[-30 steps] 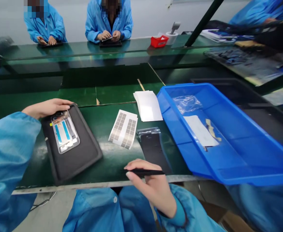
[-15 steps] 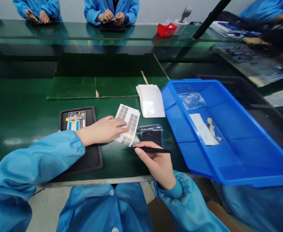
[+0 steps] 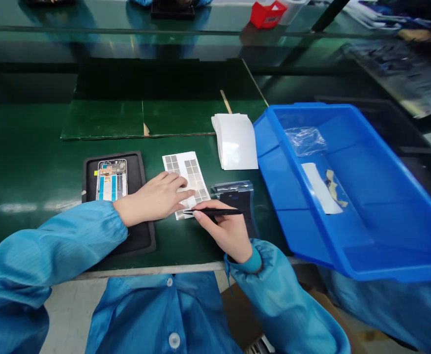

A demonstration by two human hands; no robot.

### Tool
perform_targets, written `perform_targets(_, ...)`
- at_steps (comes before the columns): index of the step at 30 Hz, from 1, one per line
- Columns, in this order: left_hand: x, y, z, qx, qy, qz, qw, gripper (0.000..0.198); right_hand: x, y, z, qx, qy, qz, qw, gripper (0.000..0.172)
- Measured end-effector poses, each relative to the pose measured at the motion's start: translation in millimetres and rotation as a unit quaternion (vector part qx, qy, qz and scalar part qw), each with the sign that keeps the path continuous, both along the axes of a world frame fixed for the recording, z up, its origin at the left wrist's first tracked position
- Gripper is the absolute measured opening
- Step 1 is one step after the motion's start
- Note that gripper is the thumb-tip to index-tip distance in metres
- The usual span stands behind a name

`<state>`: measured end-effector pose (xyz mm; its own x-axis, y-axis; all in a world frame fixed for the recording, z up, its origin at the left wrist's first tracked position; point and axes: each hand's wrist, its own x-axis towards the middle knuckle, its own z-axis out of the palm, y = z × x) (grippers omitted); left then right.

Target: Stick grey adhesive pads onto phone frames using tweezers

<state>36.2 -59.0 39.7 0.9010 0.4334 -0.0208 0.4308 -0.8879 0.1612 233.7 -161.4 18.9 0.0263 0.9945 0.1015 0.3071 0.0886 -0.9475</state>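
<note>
Pinning the sticker sheet (image 3: 186, 169) with my flat left hand (image 3: 154, 197), I grip black tweezers (image 3: 218, 212) over it in my right hand (image 3: 224, 231).

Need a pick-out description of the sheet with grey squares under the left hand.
On the green workbench, start at the blue plastic tray on the right, then go left past a stack of plain white sheets. Between that stack and a black mat holding a phone frame lies the white sheet. Only it carries grey square patches, and the left hand rests on it.
</note>
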Motion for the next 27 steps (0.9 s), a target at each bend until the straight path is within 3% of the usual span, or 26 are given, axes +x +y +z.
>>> perform_targets(11,-4.2,0.8,-5.9,-0.023,-0.041,-0.002,0.999,0.042,6.9,5.5,-8.1,0.026,-0.068,0.040,0.997,0.007)
perform_targets(27,-3.9,0.7,-6.6,-0.018,-0.036,0.000,0.999,0.042,8.5,5.2,-9.7,0.020,-0.061,0.043,0.997,0.009)
